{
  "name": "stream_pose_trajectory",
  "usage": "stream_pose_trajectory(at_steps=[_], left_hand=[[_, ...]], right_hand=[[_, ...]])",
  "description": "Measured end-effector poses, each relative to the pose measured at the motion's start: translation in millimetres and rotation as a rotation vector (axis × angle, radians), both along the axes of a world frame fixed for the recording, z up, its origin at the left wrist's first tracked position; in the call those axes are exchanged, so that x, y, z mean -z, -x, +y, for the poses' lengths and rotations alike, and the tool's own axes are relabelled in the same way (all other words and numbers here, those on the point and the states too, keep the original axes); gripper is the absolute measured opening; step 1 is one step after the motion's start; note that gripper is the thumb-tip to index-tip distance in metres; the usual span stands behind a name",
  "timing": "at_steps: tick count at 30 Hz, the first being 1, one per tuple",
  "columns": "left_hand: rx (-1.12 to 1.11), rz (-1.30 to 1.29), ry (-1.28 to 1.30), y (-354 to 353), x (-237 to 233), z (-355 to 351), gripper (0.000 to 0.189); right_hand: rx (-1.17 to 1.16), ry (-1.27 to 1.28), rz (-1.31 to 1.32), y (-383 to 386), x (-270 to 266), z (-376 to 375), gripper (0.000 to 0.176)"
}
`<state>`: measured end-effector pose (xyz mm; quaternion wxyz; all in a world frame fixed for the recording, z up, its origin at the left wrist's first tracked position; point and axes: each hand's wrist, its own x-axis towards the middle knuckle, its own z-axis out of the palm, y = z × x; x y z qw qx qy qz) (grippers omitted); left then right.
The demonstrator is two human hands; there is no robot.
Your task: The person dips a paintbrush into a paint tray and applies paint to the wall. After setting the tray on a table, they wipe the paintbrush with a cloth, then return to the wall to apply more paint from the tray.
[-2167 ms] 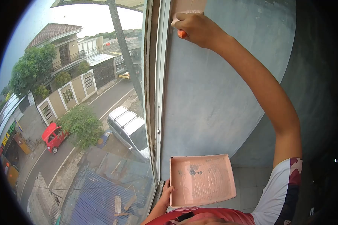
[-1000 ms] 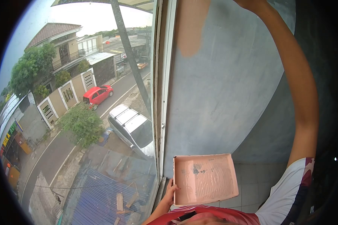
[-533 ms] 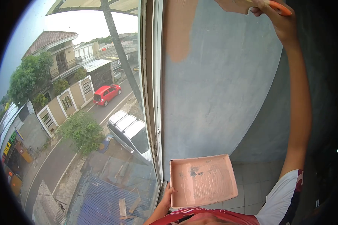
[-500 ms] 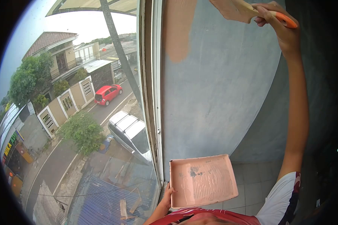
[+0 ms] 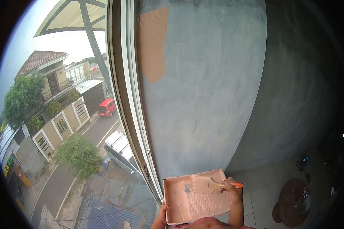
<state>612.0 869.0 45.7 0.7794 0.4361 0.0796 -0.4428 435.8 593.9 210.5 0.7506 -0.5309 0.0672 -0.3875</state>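
Observation:
My right hand [image 5: 232, 191] is closed round the handle of a wide paintbrush [image 5: 214, 185], whose orange end sticks out past my fingers. The bristles lie over the inside of a paint tray [image 5: 172, 208] coated in peach paint, with ridges and a dark bare spot showing in its bed. Low on the tray's left side, my left hand [image 5: 163, 212] grips the edge. Ahead rises a grey wall [image 5: 202, 91] bearing a patch of peach paint [image 5: 153, 44] high up beside the window frame.
A window frame [image 5: 135, 87] runs along the left, and through the glass a street shows with a red car [image 5: 107, 108] and a white car [image 5: 122, 150]. At lower right a round brown stool or table [image 5: 294, 202] stands on the tiled floor [image 5: 258, 196].
My right hand has brought the paintbrush down from the upper wall to the tray. The view has turned right, so the brown round thing on the floor now shows. My left hand keeps its hold.

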Motion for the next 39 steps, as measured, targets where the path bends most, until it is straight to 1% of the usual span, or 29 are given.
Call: stream_pose_trajectory(at_steps=[1, 2, 3, 5, 10, 13, 19, 22, 23, 24, 25, 26, 28, 29, 30, 32, 33, 36, 37, 38, 39], left_hand=[[0.005, -0.100, 0.011, -2.1, -2.1, -0.1, 0.075], [0.009, -0.105, 0.009, -5.7, 0.8, 2.3, 0.075], [0.015, -0.096, 0.004, -11.9, 3.9, 3.2, 0.074], [0.024, -0.075, -0.005, -22.8, 10.4, 5.8, 0.073], [0.042, -0.066, -0.030, -39.6, 18.1, 9.1, 0.070], [0.041, -0.061, -0.046, -44.3, 17.6, 10.1, 0.068], [0.019, -0.067, -0.076, -38.5, 10.7, 16.1, 0.065], [-0.007, -0.076, -0.101, -38.5, 11.5, 16.6, 0.063], [-0.017, -0.089, -0.115, -36.2, 10.8, 16.5, 0.063], [-0.031, -0.118, -0.134, -32.7, 7.6, 15.1, 0.062], [-0.023, -0.191, -0.136, -23.1, 1.4, 18.5, 0.062], [-0.014, -0.265, -0.137, -19.1, -2.1, 20.7, 0.061], [-0.006, -0.375, -0.135, -16.3, -11.6, 20.0, 0.061], [-0.006, -0.409, -0.135, -15.8, -17.0, 19.5, 0.061], [-0.007, -0.234, -0.088, -19.3, -23.4, 15.3, 0.062], [-0.012, -0.056, -0.046, -27.6, -9.4, 13.9, 0.063], [0.022, 0.044, 0.017, -41.3, 20.9, 10.5, 0.065], [0.047, 0.086, 0.022, -48.5, 33.9, 8.3, 0.068], [0.091, 0.101, 0.033, -54.2, 43.9, 6.4, 0.069], [0.134, 0.121, 0.042, -56.4, 54.5, 6.9, 0.070], [0.126, 0.128, 0.040, -54.7, 55.8, 6.3, 0.070]], right_hand=[[0.035, -0.056, -0.014, 2.8, 10.8, 3.2, 0.018], [0.067, -0.115, -0.029, 4.6, 17.8, 5.4, 0.020], [0.070, -0.122, -0.045, 6.2, 20.4, 5.5, 0.020], [0.162, -0.040, 0.005, 9.3, 20.1, 2.6, 0.018], [0.259, 0.017, 0.005, 8.1, 24.4, -1.1, 0.017], [0.280, 0.001, 0.005, 7.3, 29.7, -1.5, 0.018], [0.221, 0.013, 0.020, 17.1, 14.1, -4.9, 0.017], [0.204, 0.016, 0.001, 13.4, 20.1, -10.5, 0.019], [0.227, -0.073, -0.092, 12.3, 27.2, -15.3, 0.020], [0.251, -0.165, -0.182, 13.0, 35.8, -20.9, 0.021], [0.246, -0.256, -0.191, 16.2, 42.0, -25.0, 0.023], [0.239, -0.258, -0.179, 16.7, 51.3, -28.3, 0.023], [0.250, -0.257, -0.008, 19.5, 63.7, -30.3, 0.023], [0.281, -0.228, 0.050, 18.1, 65.1, -28.6, 0.019], [0.273, -0.228, 0.051, 17.6, 66.5, -27.8, 0.019], [0.351, -0.264, 0.192, 19.3, 67.3, -22.6, 0.017], [0.319, -0.323, 0.172, 17.4, 68.5, -19.6, 0.018], [0.295, -0.361, 0.134, 18.8, 61.2, -13.1, 0.017], [0.291, -0.360, 0.135, 18.4, 56.5, -12.8, 0.017], [0.302, -0.328, 0.157, 19.6, 51.5, -12.1, 0.017], [0.313, -0.295, 0.179, 19.9, 47.8, -12.3, 0.016]])
